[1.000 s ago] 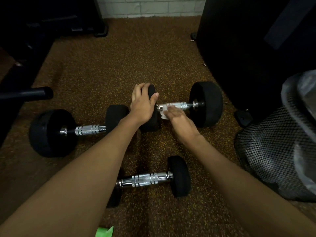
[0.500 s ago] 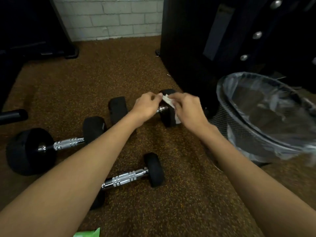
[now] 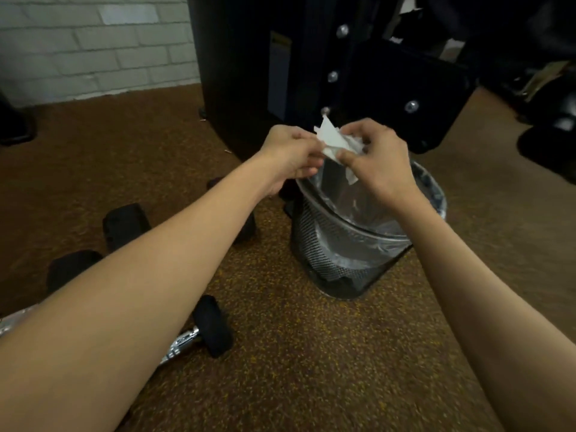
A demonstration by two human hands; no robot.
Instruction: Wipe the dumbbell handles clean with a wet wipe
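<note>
Both my hands hold a crumpled white wet wipe point(image 3: 335, 143) in the air above the rim of a black mesh bin point(image 3: 343, 263). My left hand point(image 3: 290, 157) pinches its left side and my right hand point(image 3: 377, 160) grips its right side. On the floor at lower left lies a small dumbbell point(image 3: 208, 333) with a chrome handle, partly covered by my left forearm. Black ends of other dumbbells point(image 3: 124, 224) show behind that arm; their handles are hidden.
The bin has a clear plastic liner and stands against a tall black gym machine point(image 3: 311, 67). A white brick wall point(image 3: 93, 48) runs along the back left. The floor is brown speckled rubber point(image 3: 311, 353). Dark equipment sits at far right.
Both hands lifted the wipe off the far dumbbell and carried it right and up, over the bin. The view swung right, so the dumbbells slid to the lower left.
</note>
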